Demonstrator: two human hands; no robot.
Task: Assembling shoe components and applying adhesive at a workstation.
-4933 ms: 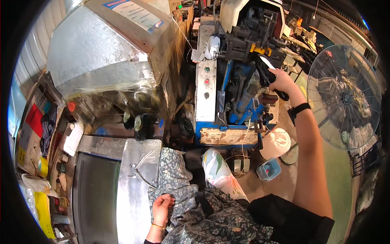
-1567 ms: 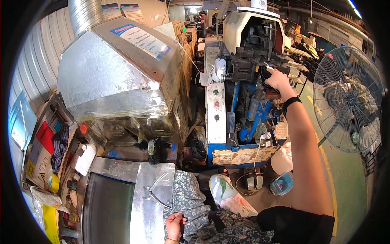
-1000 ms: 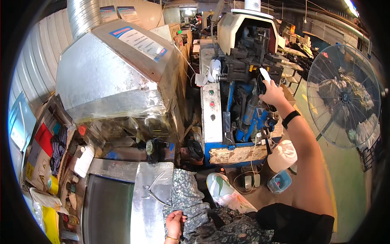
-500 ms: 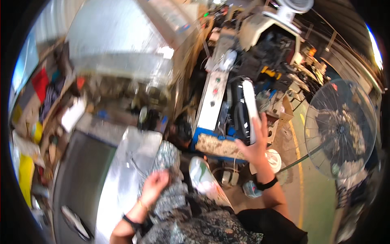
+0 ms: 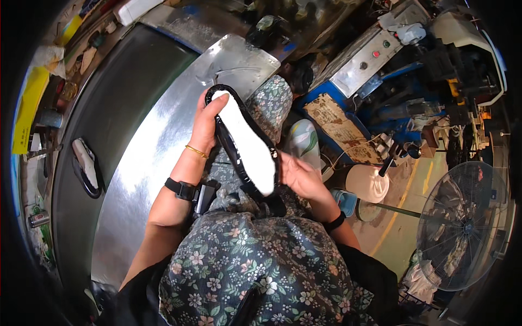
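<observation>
A glossy black shoe (image 5: 228,141) is held over my lap, bottom up, its flat white sole side facing me. Around its upper end my left hand (image 5: 205,120) is closed, the thumb pressed onto the white surface. My right hand (image 5: 300,176) grips the lower right side, with some fingers hidden behind the shoe. The shoe slants from upper left to lower right. A floral apron (image 5: 244,266) covers my lap beneath it.
A similar shoe (image 5: 87,168) lies on the dark conveyor belt (image 5: 125,98) to the left, beside a shiny metal ledge (image 5: 141,168). At right stand a machine with a button panel (image 5: 364,62), a white lidded tub (image 5: 367,183) and a caged fan (image 5: 462,225).
The black shoe has come from the machine on the right into both hands over my lap. My left hand has closed on its upper end. The view has turned toward the right.
</observation>
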